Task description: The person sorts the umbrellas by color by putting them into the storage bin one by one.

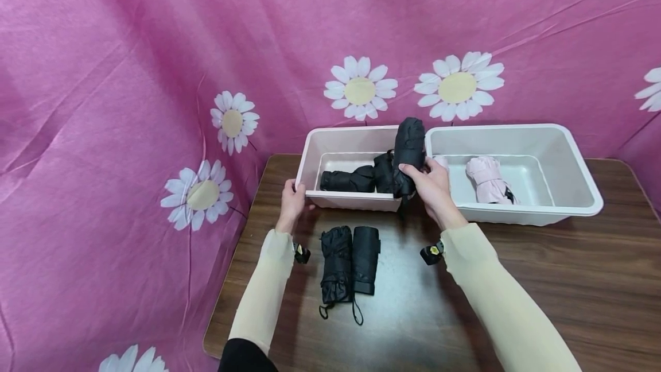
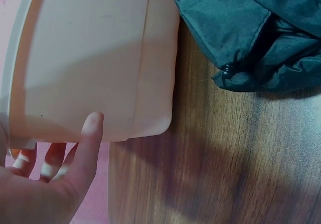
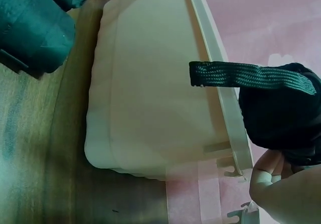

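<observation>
My right hand [image 1: 434,188] grips a folded black umbrella [image 1: 410,145] above the right end of the left white bin [image 1: 356,201]. The umbrella stands nearly upright; its wrist strap [image 3: 251,76] sticks out over the rim in the right wrist view. My left hand [image 1: 292,204] holds that bin at its near left corner, fingers [image 2: 90,138] against the outer wall. Inside the bin lie a black folded umbrella [image 1: 348,179] and another black one [image 1: 383,172], partly hidden. On the table before the bin, two more folded black umbrellas [image 1: 337,266] [image 1: 365,260] lie side by side.
A second white bin [image 1: 583,188] stands to the right, close beside the first. It contains a pale pink folded umbrella [image 1: 488,179] and another pink item [image 1: 441,161], mostly hidden by my right hand. A pink flowered cloth [image 1: 299,27] hangs behind the wooden table [image 1: 614,268].
</observation>
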`<state>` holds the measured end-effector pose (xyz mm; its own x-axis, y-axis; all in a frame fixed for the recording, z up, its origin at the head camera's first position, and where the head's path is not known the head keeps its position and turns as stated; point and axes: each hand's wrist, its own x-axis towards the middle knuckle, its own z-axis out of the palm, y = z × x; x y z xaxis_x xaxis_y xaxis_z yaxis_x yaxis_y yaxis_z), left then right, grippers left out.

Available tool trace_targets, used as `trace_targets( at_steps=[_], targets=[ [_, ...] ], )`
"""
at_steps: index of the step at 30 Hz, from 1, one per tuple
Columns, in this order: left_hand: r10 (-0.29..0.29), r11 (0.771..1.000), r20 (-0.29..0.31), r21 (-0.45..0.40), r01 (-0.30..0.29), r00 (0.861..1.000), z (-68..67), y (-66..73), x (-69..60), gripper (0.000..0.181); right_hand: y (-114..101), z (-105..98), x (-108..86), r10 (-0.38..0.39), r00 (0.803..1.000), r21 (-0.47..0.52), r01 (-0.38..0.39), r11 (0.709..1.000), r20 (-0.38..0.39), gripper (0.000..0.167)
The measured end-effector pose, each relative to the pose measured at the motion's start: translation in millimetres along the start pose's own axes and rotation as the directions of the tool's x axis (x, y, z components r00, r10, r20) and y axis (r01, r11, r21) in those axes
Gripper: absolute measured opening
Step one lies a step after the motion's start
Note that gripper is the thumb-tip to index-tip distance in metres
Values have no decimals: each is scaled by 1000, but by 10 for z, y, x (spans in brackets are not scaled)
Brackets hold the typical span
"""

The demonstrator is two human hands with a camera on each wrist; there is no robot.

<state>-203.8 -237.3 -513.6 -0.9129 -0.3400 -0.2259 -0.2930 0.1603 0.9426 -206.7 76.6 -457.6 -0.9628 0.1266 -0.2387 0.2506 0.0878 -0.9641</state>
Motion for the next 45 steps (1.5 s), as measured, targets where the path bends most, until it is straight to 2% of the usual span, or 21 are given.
trace_targets(
  at_steps=[16,21,25,28,37,45],
  targets=[
    [-11,1000,10,-16,11,1000,2,12,-17,32,20,57,86,-2,1000,-2,2,1000,-22,68],
    [-6,1000,8,-31,6,1000,2,19,-24,33,34,36,91,-57,998,-77,55,996,-27,56],
    [-1,999,1,-34,1,1000,3,11,-17,31,47,35,68,-122,992,-187,115,976,-31,46],
    [-2,1000,-1,-26,2,1000,2,7,-11,30,51,41,41,-134,991,-221,127,967,-18,42],
    [3,1000,-3,-29,-3,1000,0,8,-13,30,5,17,-15,-126,992,-210,123,970,-2,39],
    [-16,999,7,-39,16,1000,-1,11,-3,30,-93,0,-77,-176,984,-165,169,972,-27,35]
  ],
)
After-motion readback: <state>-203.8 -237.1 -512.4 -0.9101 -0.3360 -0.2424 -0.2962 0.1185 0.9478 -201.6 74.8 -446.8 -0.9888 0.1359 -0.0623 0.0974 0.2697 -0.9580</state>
